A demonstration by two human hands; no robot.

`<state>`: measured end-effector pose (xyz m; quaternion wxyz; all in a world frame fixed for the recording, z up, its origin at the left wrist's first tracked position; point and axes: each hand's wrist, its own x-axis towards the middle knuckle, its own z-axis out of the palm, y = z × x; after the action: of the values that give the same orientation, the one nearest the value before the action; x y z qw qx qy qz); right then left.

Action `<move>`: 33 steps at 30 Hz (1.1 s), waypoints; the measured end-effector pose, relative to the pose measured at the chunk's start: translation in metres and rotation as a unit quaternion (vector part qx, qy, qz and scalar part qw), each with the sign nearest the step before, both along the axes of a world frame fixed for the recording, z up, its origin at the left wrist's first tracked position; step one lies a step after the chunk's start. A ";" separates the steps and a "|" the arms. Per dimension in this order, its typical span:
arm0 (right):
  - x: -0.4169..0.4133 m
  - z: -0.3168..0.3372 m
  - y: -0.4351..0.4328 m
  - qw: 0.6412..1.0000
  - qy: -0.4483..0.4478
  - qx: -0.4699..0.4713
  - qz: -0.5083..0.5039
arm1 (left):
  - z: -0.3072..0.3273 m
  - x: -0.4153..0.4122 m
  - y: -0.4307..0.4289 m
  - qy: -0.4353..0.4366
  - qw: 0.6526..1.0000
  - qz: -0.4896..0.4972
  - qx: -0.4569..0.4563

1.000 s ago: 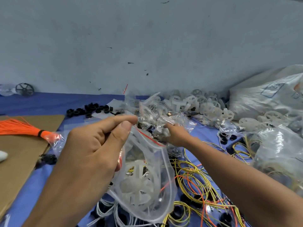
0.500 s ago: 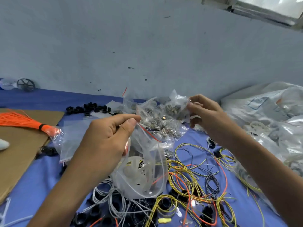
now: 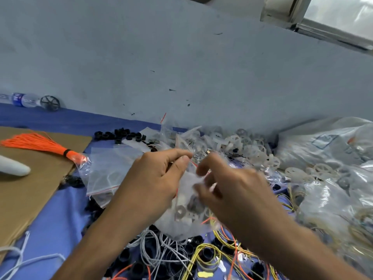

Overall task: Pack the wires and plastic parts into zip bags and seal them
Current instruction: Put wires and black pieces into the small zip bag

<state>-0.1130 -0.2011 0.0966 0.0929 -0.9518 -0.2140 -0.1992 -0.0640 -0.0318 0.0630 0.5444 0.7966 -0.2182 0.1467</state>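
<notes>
The clear zip bag (image 3: 187,225) hangs in the air just above the blue worktop (image 3: 50,219), between the two hands. White plastic parts and one dark piece sit in its lower half, and an orange wire end shows at its right side.

The left grip (image 3: 153,182) pinches the bag's top edge, by the red seal line, between thumb and forefinger. The bag hangs down from that pinch, just right of the palm. The right grip (image 3: 238,190) is at the bag's mouth from the right, with its fingers bent toward the opening. It is smeared by motion, so I cannot tell whether it has hold of the bag, a part or nothing.

Directly under the bag lies a tangle of grey wires (image 3: 161,251) and yellow wires (image 3: 198,249) over black plastic caps (image 3: 139,267). Just left of the bag lies a stack of empty zip bags (image 3: 113,170).

Further left of the bag, a cardboard sheet (image 3: 30,199) carries a bundle of orange wires (image 3: 40,144) and a white rounded object (image 3: 14,168). Behind the bag, toward the wall, black plastic rings (image 3: 121,135) lie on the left and a heap of white plastic wheels (image 3: 252,148) on the right.

Well right of the bag stand large plastic sacks (image 3: 323,146). Far behind it to the left, against the wall, a water bottle (image 3: 22,100) lies on its side beside a black spoked wheel (image 3: 50,103).
</notes>
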 end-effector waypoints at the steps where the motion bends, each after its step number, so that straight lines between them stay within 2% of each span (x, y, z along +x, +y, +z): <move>1: -0.004 -0.005 0.007 0.998 0.040 0.009 0.050 | 0.000 -0.001 -0.001 -0.005 1.000 0.002 0.012; 4: -0.002 -0.006 0.007 0.979 0.146 0.005 0.139 | 0.000 -0.002 -0.002 -0.008 0.999 0.013 0.034; 7: 0.006 0.002 -0.008 0.972 0.184 0.063 0.133 | 0.000 0.000 0.001 -0.014 0.999 0.014 0.031; 8: 0.008 0.001 -0.011 0.974 0.167 0.090 0.127 | 0.000 0.000 0.001 -0.014 0.999 0.014 0.027; 9: 0.009 -0.002 -0.013 0.983 0.107 0.091 0.115 | -0.001 0.000 0.002 -0.014 1.000 0.013 0.021; 11: 0.014 -0.011 -0.015 0.998 -0.038 0.025 0.047 | -0.001 0.001 0.001 -0.013 1.000 0.011 0.006; 12: 0.019 -0.016 -0.017 0.998 -0.060 0.022 0.018 | -0.001 0.001 0.000 -0.013 1.000 0.010 0.000; 13: 0.026 -0.019 -0.018 0.998 -0.040 0.045 -0.003 | -0.001 0.001 0.000 -0.013 1.000 0.007 -0.004; 15: 0.038 -0.025 -0.013 0.990 0.071 0.117 -0.042 | -0.001 0.000 -0.002 -0.019 1.000 -0.009 -0.006; 16: 0.045 -0.030 -0.009 0.985 0.111 0.117 -0.059 | 0.000 -0.001 -0.004 -0.023 1.000 -0.021 0.000; 20: 0.063 -0.037 0.006 0.987 0.104 -0.030 -0.119 | 0.000 -0.004 -0.007 -0.021 0.999 -0.044 0.022; 21: 0.067 -0.031 0.001 0.985 0.135 -0.010 -0.111 | 0.001 -0.003 -0.004 -0.023 0.999 -0.041 0.013; 24: 0.068 -0.001 -0.022 0.948 0.257 0.189 -0.009 | 0.007 0.004 0.013 -0.001 0.999 -0.024 -0.035; 27: 0.068 0.019 -0.031 0.911 0.226 0.343 0.041 | 0.012 0.005 0.025 -0.010 0.996 -0.059 -0.072; 28: 0.068 0.025 -0.029 0.902 0.221 0.368 0.045 | 0.013 0.004 0.028 -0.011 0.994 -0.075 -0.073; 30: 0.070 0.032 -0.027 0.910 0.229 0.343 0.048 | 0.013 0.005 0.033 -0.014 0.995 -0.077 -0.065; 33: 0.070 0.041 -0.030 0.903 0.211 0.372 0.033 | 0.015 0.008 0.037 -0.039 0.998 -0.022 -0.051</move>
<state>-0.0426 -0.2312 0.1381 0.4896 -0.8603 -0.1310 -0.0558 -0.0564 0.0055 0.0782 0.5788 0.7564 -0.2486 0.1764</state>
